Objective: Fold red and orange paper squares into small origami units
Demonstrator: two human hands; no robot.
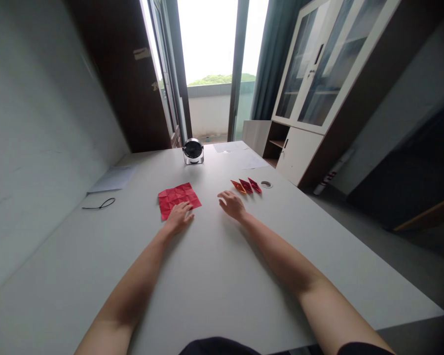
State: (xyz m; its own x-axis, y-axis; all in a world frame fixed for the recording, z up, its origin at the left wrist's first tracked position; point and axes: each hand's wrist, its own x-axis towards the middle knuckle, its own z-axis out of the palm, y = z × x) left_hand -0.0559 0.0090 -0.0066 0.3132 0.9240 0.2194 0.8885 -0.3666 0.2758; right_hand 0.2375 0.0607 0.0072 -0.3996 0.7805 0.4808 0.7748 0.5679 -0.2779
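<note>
A square sheet of red origami paper (pixel 177 196), marked with a grid of creases, lies unfolded on the white table (pixel 207 276). My left hand (pixel 179 217) rests on its near edge, fingers spread and holding nothing. To the right, my right hand (pixel 231 204) hovers over or touches the tabletop; which one I cannot tell. Its fingers are apart with nothing between them. Just beyond that hand sit three small folded paper pieces in a row: an orange one (pixel 238 186), a dark red one (pixel 246 185) and a red one (pixel 255 185).
A round black and silver device (pixel 193 151) stands toward the table's far end. A cable hole (pixel 267 184) is near the right edge. On the left lie a black cord (pixel 99 204) and white papers (pixel 113 178). Another sheet (pixel 252 160) lies at the far right.
</note>
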